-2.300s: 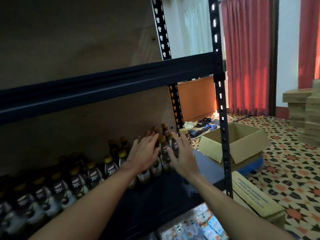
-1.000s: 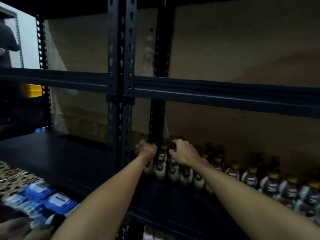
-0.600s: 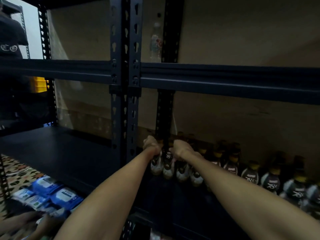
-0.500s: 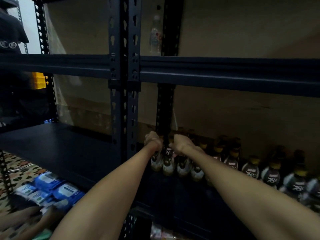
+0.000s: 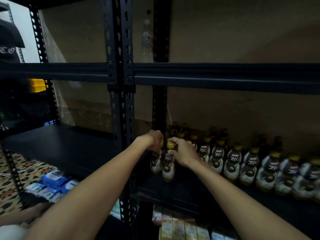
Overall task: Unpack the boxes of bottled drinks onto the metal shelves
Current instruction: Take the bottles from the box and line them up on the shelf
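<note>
The right hand [image 5: 183, 153] is curled round the neck of a yellow-capped bottle [image 5: 167, 168], thumb and fingers closed just under the cap, which shows above the knuckles. The left hand [image 5: 152, 141] sits just beside it at nine o'clock, its fingers curled down over the top of a second bottle [image 5: 155, 164]; only a sliver of that cap shows past the knuckles. The hands nearly touch. Both bottles stand upright, just beside each other, on the dark metal shelf [image 5: 187, 189], at its left end close to the perforated upright post [image 5: 121, 104].

From the right hand toward three o'clock, a row of bottles [image 5: 249, 163] with the same brown labels and yellow caps runs along the shelf to the frame edge. More stand behind them toward one o'clock, dim against the back panel. At twelve o'clock, above the hands, the upper shelf beam [image 5: 225, 77] crosses the view, and a clear bottle [image 5: 147, 40] stands on that level beside the rear post. At six o'clock, under the shelf, cartons [image 5: 181, 229] are packed upright. Toward eight o'clock, blue packs [image 5: 52, 183] lie near the patterned floor [image 5: 10, 170]. At ten o'clock, far left, a person in a dark shirt [image 5: 8, 42] is partly in view.
</note>
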`<state>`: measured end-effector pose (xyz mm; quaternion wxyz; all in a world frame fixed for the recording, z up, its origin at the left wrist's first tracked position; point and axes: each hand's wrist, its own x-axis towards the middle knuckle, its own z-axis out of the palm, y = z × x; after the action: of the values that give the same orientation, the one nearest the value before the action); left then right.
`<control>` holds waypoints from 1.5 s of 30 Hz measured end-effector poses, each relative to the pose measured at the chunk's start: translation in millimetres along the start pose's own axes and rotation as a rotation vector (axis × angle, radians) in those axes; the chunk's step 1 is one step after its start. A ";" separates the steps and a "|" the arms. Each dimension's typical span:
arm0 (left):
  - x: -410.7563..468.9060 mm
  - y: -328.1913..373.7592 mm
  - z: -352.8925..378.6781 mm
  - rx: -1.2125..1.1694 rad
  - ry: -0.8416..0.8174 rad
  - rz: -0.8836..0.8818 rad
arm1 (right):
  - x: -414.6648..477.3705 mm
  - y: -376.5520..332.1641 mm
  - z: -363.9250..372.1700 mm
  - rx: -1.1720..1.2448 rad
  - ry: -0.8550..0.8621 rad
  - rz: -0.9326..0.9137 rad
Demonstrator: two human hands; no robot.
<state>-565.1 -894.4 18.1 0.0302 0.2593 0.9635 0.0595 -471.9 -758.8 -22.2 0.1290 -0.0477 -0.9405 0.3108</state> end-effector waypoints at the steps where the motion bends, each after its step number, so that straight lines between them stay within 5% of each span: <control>1: -4.0 1.8 -1.2 0.027 -0.011 0.013 | -2.8 1.3 2.1 0.011 0.011 -0.006; 17: -27.2 2.4 -12.4 0.087 -0.071 0.030 | -3.4 3.6 11.9 0.061 0.033 0.015; 45: -31.6 -12.7 3.7 -0.169 0.044 0.098 | -23.0 8.9 9.8 0.159 0.097 0.028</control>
<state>-543.8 -920.8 13.6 0.0278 0.3011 0.9417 0.1478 -452.4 -761.2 -40.0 0.1735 -0.0657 -0.9046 0.3837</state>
